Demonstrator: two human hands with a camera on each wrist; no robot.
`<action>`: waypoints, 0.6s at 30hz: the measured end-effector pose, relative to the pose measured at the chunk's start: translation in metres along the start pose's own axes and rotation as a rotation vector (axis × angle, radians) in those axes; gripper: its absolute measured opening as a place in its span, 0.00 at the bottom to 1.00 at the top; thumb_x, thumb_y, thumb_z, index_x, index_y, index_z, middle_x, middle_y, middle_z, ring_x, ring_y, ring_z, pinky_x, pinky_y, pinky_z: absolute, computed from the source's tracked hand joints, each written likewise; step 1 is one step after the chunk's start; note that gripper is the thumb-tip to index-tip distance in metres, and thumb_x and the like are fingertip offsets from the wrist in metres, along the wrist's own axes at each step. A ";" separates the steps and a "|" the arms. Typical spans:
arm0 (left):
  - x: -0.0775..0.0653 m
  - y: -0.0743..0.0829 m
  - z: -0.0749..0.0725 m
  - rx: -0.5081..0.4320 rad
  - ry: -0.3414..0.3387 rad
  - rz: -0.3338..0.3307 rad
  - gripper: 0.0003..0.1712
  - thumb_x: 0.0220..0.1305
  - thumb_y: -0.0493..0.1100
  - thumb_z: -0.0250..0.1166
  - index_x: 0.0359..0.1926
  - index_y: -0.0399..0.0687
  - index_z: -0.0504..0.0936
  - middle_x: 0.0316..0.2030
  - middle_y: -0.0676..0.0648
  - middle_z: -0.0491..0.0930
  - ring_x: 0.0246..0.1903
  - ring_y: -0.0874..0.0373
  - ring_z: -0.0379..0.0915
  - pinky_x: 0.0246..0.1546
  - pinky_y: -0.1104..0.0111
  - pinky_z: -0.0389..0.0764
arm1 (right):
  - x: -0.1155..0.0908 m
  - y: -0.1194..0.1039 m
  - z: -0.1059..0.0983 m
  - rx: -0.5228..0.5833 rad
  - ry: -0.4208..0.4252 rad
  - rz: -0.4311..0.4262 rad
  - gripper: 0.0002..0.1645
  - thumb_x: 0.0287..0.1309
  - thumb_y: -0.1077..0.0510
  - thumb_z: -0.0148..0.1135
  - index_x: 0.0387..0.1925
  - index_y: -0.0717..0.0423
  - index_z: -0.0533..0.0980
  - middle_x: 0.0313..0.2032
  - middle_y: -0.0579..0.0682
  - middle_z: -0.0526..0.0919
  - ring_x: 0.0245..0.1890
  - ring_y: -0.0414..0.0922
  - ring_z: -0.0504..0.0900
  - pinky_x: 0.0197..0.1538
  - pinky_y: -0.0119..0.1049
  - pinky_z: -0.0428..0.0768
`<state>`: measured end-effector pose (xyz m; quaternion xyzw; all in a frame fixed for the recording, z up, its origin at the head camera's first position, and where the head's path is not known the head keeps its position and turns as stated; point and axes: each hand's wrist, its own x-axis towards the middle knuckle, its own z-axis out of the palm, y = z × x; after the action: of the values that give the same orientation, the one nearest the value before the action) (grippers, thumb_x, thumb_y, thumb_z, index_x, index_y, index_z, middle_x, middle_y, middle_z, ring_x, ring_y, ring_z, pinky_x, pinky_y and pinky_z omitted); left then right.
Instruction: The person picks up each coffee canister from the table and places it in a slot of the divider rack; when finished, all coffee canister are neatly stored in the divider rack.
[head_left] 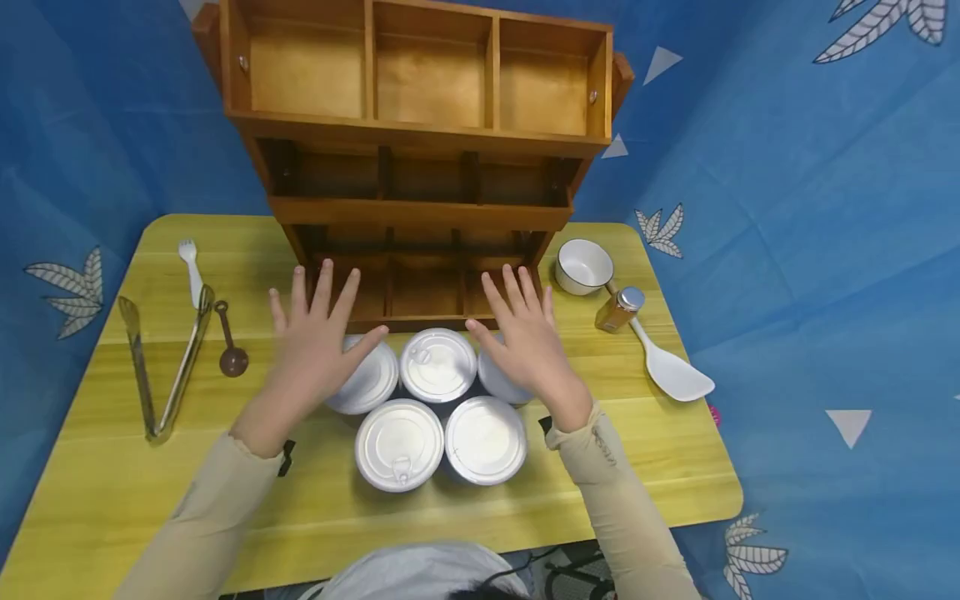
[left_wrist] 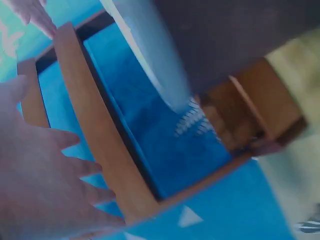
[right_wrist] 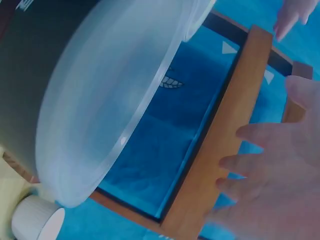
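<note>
Head view: we see the left hand (head_left: 311, 354) and the right hand (head_left: 527, 337) with fingers spread wide, palms down, holding nothing. Five cans (head_left: 399, 445) stand grouped on the table (head_left: 307, 542), three behind and two in front; the hands partly cover the outer two at the back — whether they touch, we cannot tell. Behind stands a tiered wooden rack (head_left: 420, 213). To the left lie a white fork (head_left: 192, 268), metal tongs (head_left: 182, 367) and a brown scoop (head_left: 233, 362); to the right, a white cup (head_left: 576, 286), an amber jar (head_left: 615, 314) and a white spoon (head_left: 675, 373).

Left wrist view: we see the left hand's spread fingers against the rack, a dark can looming close above.

Right wrist view: the right hand is equally wide — a pale-lidded can fills the left side, the cup low beside it.
</note>
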<state>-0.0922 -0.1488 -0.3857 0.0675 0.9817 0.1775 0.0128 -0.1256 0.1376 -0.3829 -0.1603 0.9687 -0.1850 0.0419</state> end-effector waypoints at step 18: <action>-0.061 -0.091 0.107 -0.792 -0.072 -0.011 0.69 0.45 0.44 0.80 0.79 0.51 0.42 0.76 0.34 0.48 0.74 0.31 0.43 0.71 0.33 0.45 | 0.099 0.070 -0.038 0.098 0.787 -0.202 0.14 0.65 0.60 0.60 0.46 0.64 0.84 0.47 0.60 0.87 0.51 0.58 0.82 0.60 0.49 0.76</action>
<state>-0.0381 -0.2048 -0.5174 0.0582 0.8366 0.5397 0.0730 -0.2447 0.1801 -0.3758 -0.1694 0.8801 -0.2815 -0.3427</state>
